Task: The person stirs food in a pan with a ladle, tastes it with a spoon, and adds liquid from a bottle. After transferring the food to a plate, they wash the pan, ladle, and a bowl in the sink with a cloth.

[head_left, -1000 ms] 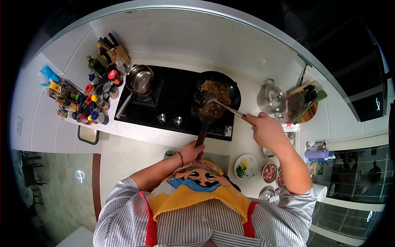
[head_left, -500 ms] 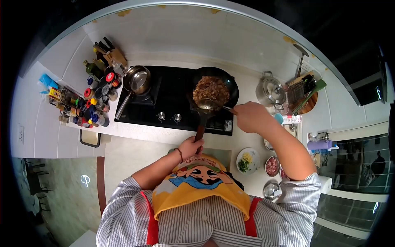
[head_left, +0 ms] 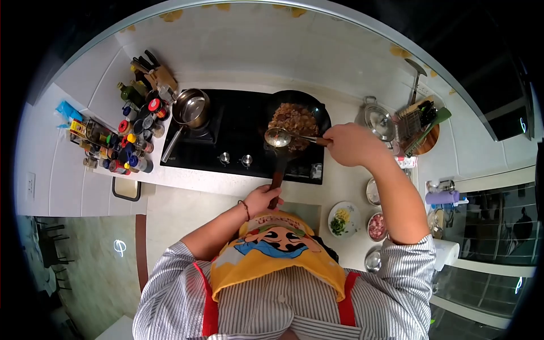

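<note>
A black wok sits on the right side of the black hob, with browned, chopped food spread over its base. My left hand is wrapped round the wok's brown wooden handle. In my right hand is a metal ladle with a wooden grip. The ladle's shiny bowl is over the near left edge of the food, tipped so that its inside faces up. My right fingers close round the end of the grip.
A saucepan stands on the left burner. Bottles and jars crowd the left counter, with a knife block behind. A lidded pot stands to the right. Nearer are a plate of chopped greens and a bowl of meat.
My right hand has lifted the ladle slightly up and toward me from the food, and its bowl now shows its inside. My left hand keeps hold of the wok handle.
</note>
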`<act>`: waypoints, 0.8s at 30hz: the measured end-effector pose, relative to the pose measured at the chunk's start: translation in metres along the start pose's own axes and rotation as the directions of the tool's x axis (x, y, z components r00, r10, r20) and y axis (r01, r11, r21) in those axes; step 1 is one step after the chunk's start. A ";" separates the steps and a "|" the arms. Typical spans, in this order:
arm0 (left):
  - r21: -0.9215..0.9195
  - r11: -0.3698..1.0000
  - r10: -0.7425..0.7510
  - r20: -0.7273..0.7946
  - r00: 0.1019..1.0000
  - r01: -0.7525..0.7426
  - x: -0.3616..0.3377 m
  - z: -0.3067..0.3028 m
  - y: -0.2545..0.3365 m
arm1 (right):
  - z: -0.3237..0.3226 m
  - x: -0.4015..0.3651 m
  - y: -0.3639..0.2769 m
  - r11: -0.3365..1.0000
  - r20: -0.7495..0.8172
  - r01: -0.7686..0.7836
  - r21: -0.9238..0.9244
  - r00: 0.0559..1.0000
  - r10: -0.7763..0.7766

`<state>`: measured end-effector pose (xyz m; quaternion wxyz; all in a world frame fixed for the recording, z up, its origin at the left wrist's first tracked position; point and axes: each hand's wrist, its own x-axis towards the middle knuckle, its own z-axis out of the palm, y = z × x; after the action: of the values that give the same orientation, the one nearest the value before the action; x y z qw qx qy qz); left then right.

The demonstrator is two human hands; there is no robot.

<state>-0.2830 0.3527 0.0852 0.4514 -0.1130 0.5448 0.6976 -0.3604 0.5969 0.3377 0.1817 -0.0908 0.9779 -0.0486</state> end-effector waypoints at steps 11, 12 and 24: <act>0.940 0.340 0.664 -0.270 0.697 0.040 0.091 -0.111 0.006 | 0.005 -0.034 0.023 0.993 0.031 -0.114 -0.037 0.993 0.115; 0.927 0.335 0.624 -0.353 0.697 0.169 0.088 -0.103 0.019 | 0.022 -0.028 0.028 0.989 0.027 -0.127 -0.073 0.991 0.129; 0.953 -0.031 0.461 -0.253 0.850 0.300 0.182 -0.166 -0.003 | 0.154 -0.112 0.223 0.924 -0.325 0.006 0.383 0.937 0.129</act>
<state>-0.4391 0.3022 -0.0981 0.1823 0.0986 0.9766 0.0573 -0.2377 0.8275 0.2052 0.0235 -0.0128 0.9690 -0.2455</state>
